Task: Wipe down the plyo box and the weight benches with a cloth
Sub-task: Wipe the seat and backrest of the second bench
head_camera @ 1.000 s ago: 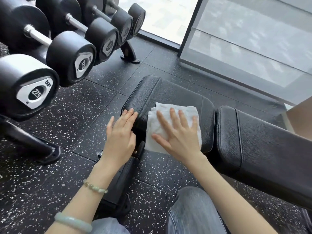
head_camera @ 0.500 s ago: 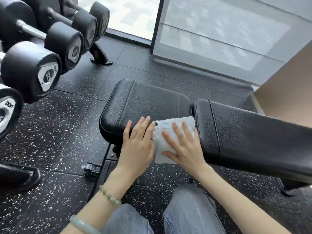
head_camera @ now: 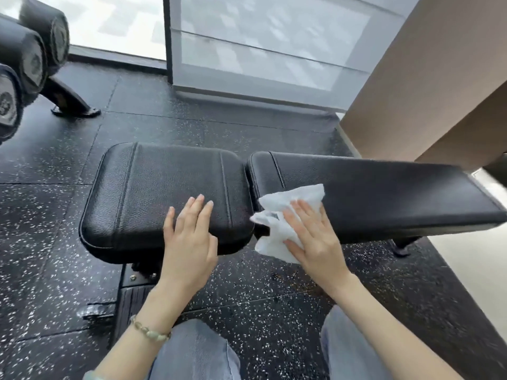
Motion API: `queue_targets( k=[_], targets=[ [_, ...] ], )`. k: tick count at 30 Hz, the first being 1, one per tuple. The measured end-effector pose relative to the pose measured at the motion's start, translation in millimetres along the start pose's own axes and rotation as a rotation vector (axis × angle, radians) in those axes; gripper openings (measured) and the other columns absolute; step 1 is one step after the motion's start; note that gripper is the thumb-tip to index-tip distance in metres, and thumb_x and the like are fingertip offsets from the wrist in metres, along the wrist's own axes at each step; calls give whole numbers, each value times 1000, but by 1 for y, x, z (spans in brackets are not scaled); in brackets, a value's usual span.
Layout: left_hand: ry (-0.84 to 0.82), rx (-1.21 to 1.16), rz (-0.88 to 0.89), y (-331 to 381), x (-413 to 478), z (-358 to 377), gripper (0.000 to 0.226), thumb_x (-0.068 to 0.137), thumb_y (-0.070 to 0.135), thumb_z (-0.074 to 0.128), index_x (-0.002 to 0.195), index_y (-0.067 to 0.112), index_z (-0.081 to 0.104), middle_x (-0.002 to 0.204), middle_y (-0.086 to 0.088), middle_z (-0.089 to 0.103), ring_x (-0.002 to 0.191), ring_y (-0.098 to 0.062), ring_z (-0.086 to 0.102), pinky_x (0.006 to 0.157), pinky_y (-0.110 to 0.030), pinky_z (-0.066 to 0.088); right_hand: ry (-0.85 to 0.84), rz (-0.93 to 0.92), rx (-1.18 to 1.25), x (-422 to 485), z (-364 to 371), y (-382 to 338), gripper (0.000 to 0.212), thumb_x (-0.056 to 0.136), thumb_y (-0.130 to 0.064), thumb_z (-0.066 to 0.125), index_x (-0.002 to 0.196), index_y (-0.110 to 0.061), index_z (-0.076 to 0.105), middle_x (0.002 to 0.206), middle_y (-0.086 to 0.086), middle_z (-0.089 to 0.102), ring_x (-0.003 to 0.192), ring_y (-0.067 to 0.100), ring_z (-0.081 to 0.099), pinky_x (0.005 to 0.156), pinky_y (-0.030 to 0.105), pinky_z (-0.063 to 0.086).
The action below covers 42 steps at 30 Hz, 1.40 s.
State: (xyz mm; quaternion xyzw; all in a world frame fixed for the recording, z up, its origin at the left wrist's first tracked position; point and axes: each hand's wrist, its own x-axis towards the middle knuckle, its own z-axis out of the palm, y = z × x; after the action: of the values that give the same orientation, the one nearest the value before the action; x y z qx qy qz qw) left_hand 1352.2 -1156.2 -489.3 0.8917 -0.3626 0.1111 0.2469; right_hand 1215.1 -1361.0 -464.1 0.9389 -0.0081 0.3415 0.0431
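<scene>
Cloth [head_camera: 299, 197] has slid to the back pad [head_camera: 384, 193], 3 o'clock. Right hand [head_camera: 315, 239] presses it, fingers spread; left hand [head_camera: 189, 242], fingers together.

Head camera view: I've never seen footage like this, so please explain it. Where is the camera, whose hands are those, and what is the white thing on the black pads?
There is no machine here. A person wears one camera on the head, looking forward and down, so you see their own arms and jeans-covered knees. In front of them stands a weight bench with two black pads: a short seat pad and a long back pad. The left hand lies flat on the seat pad's near edge. The right hand presses a crumpled white cloth against the near left end of the back pad, fingers straight, as for wiping. Nothing else is held. At the far left are blurred dumbbells, above a black speckled floor.
</scene>
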Motion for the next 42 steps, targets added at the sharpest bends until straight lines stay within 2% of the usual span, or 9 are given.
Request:
queue_targets(
  k=[5,8,13,20,24,28,34,38,42],
  targets=[
    [2,13,63,25,-5,15,56,81,19,32,131,4,50,141,-13,46,133,-27,37,113,-52,16,-223,-42,-212,-47,39,37,59,92,-56,45,142,-24,35,144,21,34,135,37,32,98,64,33],
    [-17,34,146,43,-6,26,55,80,18,35,130,3,52,140,-12,48,133,-26,38,112,-53,18,-103,8,-275,-45,59,38,59,88,-60,48,139,-31,38,143,18,34,132,34,36,98,63,33],
    [-78,97,221,71,-4,52,56,80,19,36,132,3,50,140,-11,47,133,-25,38,112,-53,18,12,-114,-267,-48,64,63,61,91,-61,41,141,-26,37,139,15,40,130,31,41,97,56,38],
    [-32,201,198,109,3,73,53,87,20,36,136,4,47,141,-10,47,132,-23,41,112,-53,19,31,-10,-281,-100,34,166,61,95,-57,33,145,-23,28,142,14,36,131,32,38,96,58,38],
    [5,238,154,121,7,81,50,88,20,37,134,4,50,138,-8,51,129,-20,45,113,-52,17,29,112,-237,-84,48,126,65,90,-67,33,143,-30,35,142,15,38,133,33,37,99,64,27],
    [-35,310,142,119,5,80,54,86,20,36,138,8,45,143,-5,45,133,-16,38,114,-50,10,78,95,-144,-58,66,79,65,88,-71,35,139,-33,42,138,15,40,130,32,38,98,65,28],
    [-38,321,12,134,-2,91,61,86,25,31,144,6,34,150,-6,33,139,-16,26,115,-46,4,229,-56,-206,-92,63,147,60,87,-64,48,136,-29,49,137,12,44,127,30,43,101,55,33],
    [14,382,-60,148,-7,106,66,87,28,30,146,1,23,154,-14,21,143,-22,17,116,-48,5,223,-27,-279,-130,43,220,64,87,-64,48,140,-27,42,140,13,39,129,31,39,98,58,33],
    [92,358,-7,198,-14,132,68,84,22,37,145,-3,23,153,-18,21,142,-28,17,115,-52,13,226,151,-215,-123,47,200,61,90,-66,35,139,-30,39,140,12,38,131,30,36,100,63,23]
  ],
)
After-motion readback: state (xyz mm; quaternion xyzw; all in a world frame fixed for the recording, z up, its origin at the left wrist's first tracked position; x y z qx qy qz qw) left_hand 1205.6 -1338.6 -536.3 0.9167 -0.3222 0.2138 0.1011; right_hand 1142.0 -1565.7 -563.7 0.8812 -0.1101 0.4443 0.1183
